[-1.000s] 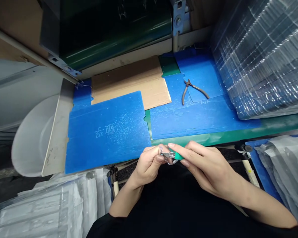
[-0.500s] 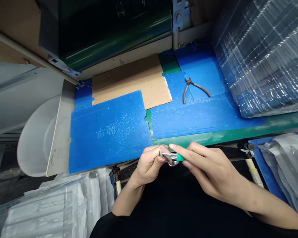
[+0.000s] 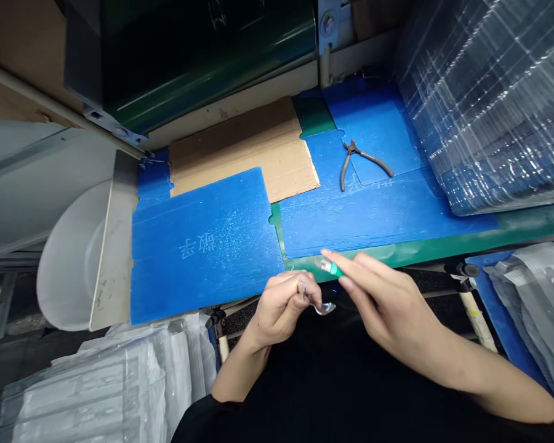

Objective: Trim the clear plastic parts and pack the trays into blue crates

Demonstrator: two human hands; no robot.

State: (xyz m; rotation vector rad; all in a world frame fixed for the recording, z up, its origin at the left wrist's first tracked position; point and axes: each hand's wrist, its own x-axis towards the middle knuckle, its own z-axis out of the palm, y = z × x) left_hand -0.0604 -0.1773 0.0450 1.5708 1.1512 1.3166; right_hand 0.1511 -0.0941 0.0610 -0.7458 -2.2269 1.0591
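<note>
Left hand (image 3: 281, 307): a bent silver clip (image 3: 325, 309) is being grasped in a clenched grip, just off the near edge of the blue corrugated sheet (image 3: 203, 246).
Right hand (image 3: 392, 301): a green-sleeved metal piece (image 3: 330, 267) is being pinched in a fingertip grip, just right of that sheet's near corner.
Pliers (image 3: 345, 172): are being left lying beyond the sheet, to its right, apparently within reach.
Holding: both small pieces are being held clear of the sheet, seemingly for close handling.
</note>
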